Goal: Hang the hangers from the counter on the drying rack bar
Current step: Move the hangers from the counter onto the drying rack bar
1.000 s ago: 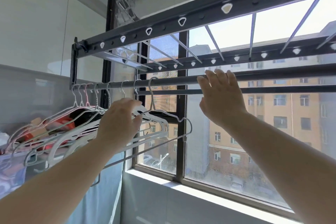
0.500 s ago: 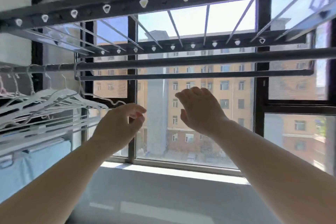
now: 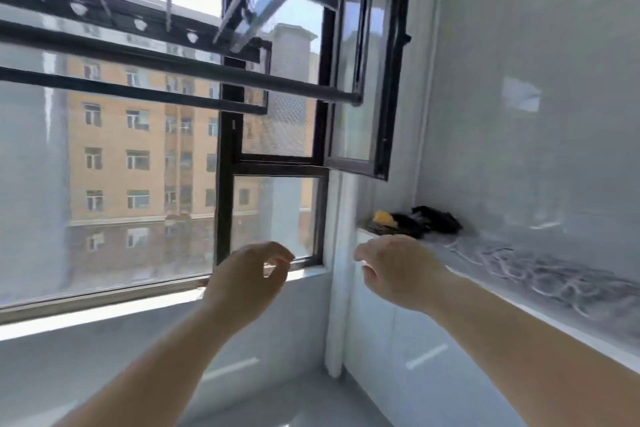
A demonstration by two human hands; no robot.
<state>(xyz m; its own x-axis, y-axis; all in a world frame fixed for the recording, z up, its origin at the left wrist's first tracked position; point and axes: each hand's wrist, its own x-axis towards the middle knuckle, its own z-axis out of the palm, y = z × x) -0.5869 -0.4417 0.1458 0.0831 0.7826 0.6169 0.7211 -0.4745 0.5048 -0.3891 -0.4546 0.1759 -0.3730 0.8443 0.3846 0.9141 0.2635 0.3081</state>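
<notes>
A blurred heap of pale wire hangers [image 3: 550,274] lies on the white counter [image 3: 588,336] along the right wall. The dark drying rack bar [image 3: 180,71] runs across the window at the upper left, with no hangers in view on it. My left hand [image 3: 246,279] hovers in front of the window sill, fingers loosely curled and holding nothing. My right hand [image 3: 398,270] floats just left of the counter's near corner, fingers apart and holding nothing, a short way from the hangers.
A dark bundle with a yellow item [image 3: 412,218] sits at the counter's far end. An open black window sash [image 3: 360,87] juts inward above the counter. A second thinner rail [image 3: 138,94] runs below the bar. White cabinet fronts [image 3: 398,350] stand under the counter.
The view has swung right, from the hangers hung on the bar's left end to the counter. Both hands have dropped from the bar to sill height, holding nothing.
</notes>
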